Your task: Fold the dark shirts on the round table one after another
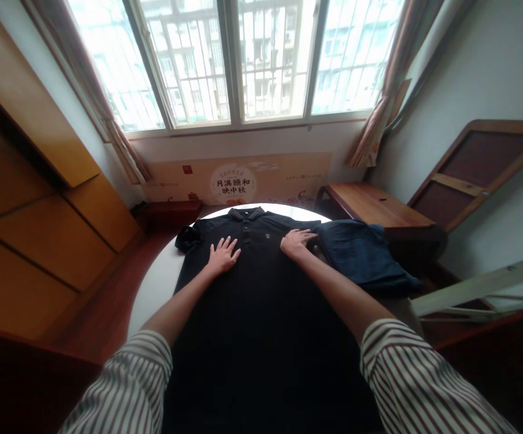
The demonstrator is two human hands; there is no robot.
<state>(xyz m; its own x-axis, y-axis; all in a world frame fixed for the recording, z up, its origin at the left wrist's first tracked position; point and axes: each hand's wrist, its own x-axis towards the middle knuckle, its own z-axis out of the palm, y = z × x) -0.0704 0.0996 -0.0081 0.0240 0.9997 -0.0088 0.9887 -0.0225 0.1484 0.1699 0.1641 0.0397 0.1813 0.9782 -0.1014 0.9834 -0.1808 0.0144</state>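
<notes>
A black polo shirt lies spread front side up on a round white table, its collar at the far edge. Flat on the left side of its chest rests my left hand, fingers spread, holding nothing. My right hand touches the shirt near the right sleeve, its fingers stretched out to the right. The left sleeve is bunched at the table's edge. Beside the right sleeve lies a folded dark blue garment, close to my right fingertips.
A wooden desk stands at the back right, with a wood-framed panel leaning near the wall. Orange wooden cabinets line the left. Beyond the table are a printed banner and a barred window.
</notes>
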